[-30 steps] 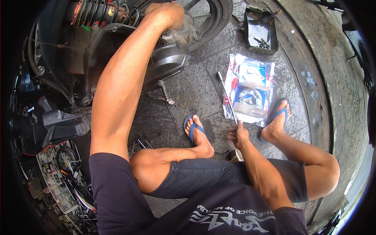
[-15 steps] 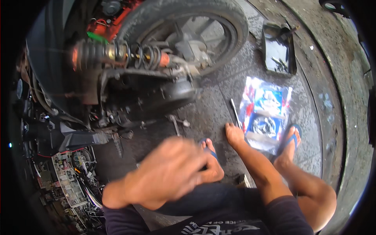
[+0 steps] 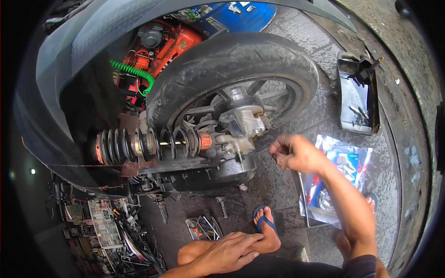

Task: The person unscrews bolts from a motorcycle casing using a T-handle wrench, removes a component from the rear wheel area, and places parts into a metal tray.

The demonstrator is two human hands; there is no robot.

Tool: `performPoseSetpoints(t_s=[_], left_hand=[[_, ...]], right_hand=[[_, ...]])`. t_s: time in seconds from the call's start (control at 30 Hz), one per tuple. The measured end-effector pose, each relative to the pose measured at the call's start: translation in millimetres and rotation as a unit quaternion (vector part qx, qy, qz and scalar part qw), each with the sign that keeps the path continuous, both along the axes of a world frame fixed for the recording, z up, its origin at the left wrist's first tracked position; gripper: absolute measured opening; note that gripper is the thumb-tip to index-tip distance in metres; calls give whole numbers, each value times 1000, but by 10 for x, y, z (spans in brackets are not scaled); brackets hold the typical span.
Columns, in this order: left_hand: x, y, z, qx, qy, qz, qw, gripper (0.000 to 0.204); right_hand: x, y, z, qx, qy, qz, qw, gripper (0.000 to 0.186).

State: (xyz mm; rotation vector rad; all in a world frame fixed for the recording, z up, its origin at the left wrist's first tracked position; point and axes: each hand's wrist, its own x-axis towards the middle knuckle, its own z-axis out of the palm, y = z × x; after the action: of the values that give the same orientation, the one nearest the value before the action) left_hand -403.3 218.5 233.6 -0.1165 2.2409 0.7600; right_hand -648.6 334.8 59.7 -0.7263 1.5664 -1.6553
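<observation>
My right hand point(image 3: 296, 155) is raised right of the scooter's rear hub point(image 3: 243, 120), its fingers curled; what they hold, if anything, I cannot make out. My left hand point(image 3: 232, 252) lies with extended fingers by my left knee point(image 3: 190, 254). A coil-spring shock absorber point(image 3: 146, 144) spans the swingarm area beside the rear wheel point(image 3: 241, 51). A long metal rod point(image 3: 304, 197) lies under my right forearm, beside clear plastic packages with blue labels point(image 3: 345, 160). A ratchet-like tool point(image 3: 221, 206) lies on the tiles near my left foot.
A black metal tray point(image 3: 347, 116) stands at right. A red machine point(image 3: 183, 39) with a green coiled hose point(image 3: 139, 69) and a blue drum point(image 3: 252, 16) sit behind the wheel. A small tray of tools point(image 3: 204, 228) is near my left knee, cluttered gear point(image 3: 102, 222) at lower left.
My left hand came down from the hub to beside my knee. My right hand rose from the rod toward the hub. The view has tilted up, showing more wheel, machine and drum.
</observation>
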Motion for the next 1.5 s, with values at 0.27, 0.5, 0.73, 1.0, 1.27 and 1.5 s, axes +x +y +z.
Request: performPoseSetpoints(t_s=[0.27, 0.5, 0.73, 1.0, 1.27, 1.5], left_hand=[[-111, 38, -62, -32, -14, 36, 999, 53], [-157, 159, 78, -65, -57, 117, 989, 52], [-105, 113, 94, -59, -26, 118, 991, 51], [-99, 140, 174, -59, 8, 89, 994, 49], [-127, 202, 229, -61, 28, 94, 993, 46], [-72, 175, 128, -54, -5, 81, 995, 59]], right_hand=[[-504, -947, 769, -188, 434, -87, 877, 18], [-641, -1228, 978, 2, 372, 82, 925, 11], [-737, -1258, 1032, 2, 376, 109, 920, 9], [-618, -1138, 1197, 61, 415, 97, 903, 15], [-557, -1157, 1136, 83, 482, 97, 867, 22], [-597, -1137, 1090, 36, 428, 81, 900, 19]])
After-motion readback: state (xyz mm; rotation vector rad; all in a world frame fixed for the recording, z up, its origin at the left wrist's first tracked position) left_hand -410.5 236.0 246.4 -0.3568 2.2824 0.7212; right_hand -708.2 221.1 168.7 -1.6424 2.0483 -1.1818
